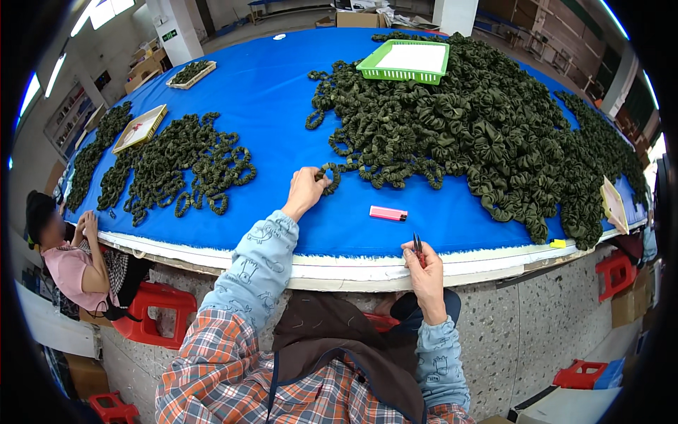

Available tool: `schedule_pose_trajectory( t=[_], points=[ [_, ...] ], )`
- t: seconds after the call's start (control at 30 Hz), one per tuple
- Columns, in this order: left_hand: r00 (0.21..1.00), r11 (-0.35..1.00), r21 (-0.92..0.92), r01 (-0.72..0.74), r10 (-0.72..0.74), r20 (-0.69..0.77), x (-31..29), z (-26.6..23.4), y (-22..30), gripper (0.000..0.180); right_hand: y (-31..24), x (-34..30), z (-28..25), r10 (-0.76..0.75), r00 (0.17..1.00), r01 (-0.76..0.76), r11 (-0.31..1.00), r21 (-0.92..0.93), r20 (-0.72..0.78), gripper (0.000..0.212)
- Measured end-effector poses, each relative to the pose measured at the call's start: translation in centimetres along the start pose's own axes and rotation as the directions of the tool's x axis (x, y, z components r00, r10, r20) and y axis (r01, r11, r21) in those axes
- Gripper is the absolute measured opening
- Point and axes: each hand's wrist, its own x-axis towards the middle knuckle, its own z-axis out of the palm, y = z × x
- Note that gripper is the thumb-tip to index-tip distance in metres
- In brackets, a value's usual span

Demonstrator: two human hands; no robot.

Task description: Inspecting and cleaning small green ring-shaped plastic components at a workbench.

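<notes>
My left hand (304, 192) is closed on a dark green scrunchie (332, 181) at the near edge of the big pile. By the table's front edge, my right hand (426, 274) grips a small pair of thread snips (417, 245), their dark points upward. A flat pink object (388, 213), perhaps a small case, lies on the blue cloth between the hands. The large heap of dark green scrunchies (452, 113) spreads across the right half of the table. Another, smaller heap of scrunchies (180, 159) sits to the left.
On the big heap stands a green basket (402, 79). Shallow trays (141, 127) are on the blue-covered table (261, 85). A yellow object (558, 244) lies near the right front edge. At the far left a person (78, 265) in pink sits near a red stool (162, 314).
</notes>
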Motion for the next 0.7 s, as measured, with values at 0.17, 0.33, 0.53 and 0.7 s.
schedule_pose_trajectory(
  t=[0.17, 0.33, 0.53, 0.7],
  points=[
    [0.978, 0.908, -0.416, -0.048, 0.128, 0.166, -9.2, -3.4, 4.4, 0.012, -2.6, 0.4, 2.4, -0.137, 0.990, 0.138, 0.990, -0.019, 0.013, 0.020],
    [0.881, 0.759, -0.648, 0.062, 0.263, 0.393, -15.2, -4.4, 6.3, 0.017, -4.1, 0.6, 2.9, -0.056, 0.971, 0.093, 0.984, -0.154, 0.231, 0.021],
    [0.868, 0.368, -0.873, 0.321, 0.255, 0.427, -18.0, -3.7, 6.3, 0.024, -3.6, -1.1, 2.8, -0.079, 0.986, 0.088, 0.995, -0.055, 0.146, 0.020],
    [0.871, 0.284, -0.887, 0.365, 0.232, 0.432, -18.5, -3.0, 6.3, 0.029, -4.0, -3.2, 2.3, -0.295, 0.955, 0.294, 0.938, -0.184, 0.023, 0.019]
  ],
)
